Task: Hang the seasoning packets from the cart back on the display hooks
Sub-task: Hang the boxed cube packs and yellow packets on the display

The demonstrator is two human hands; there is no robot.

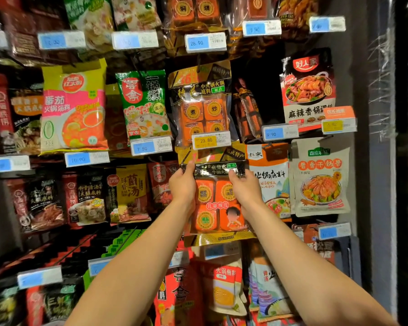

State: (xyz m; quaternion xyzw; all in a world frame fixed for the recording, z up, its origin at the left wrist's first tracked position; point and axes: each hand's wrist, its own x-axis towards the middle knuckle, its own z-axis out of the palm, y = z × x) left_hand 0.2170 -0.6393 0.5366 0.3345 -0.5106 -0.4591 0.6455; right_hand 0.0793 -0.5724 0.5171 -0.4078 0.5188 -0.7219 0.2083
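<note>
I hold a gold-and-black seasoning packet (218, 203) with orange blocks showing through its window, flat against the display wall. My left hand (183, 184) grips its upper left edge and my right hand (244, 187) grips its upper right edge. The packet's top sits just under the yellow 23.80 price tag (210, 140). Above that tag hangs a similar gold packet (200, 102) of orange blocks. The hook behind my packet's top is hidden, so I cannot tell whether the packet is on it.
Rows of hanging packets fill the wall: a pink-and-yellow tomato packet (73, 109), a green packet (144, 102), a beige packet (320, 177) at the right. Blue price tags (151, 145) jut out from the hooks. A dark pillar (375, 137) bounds the right side.
</note>
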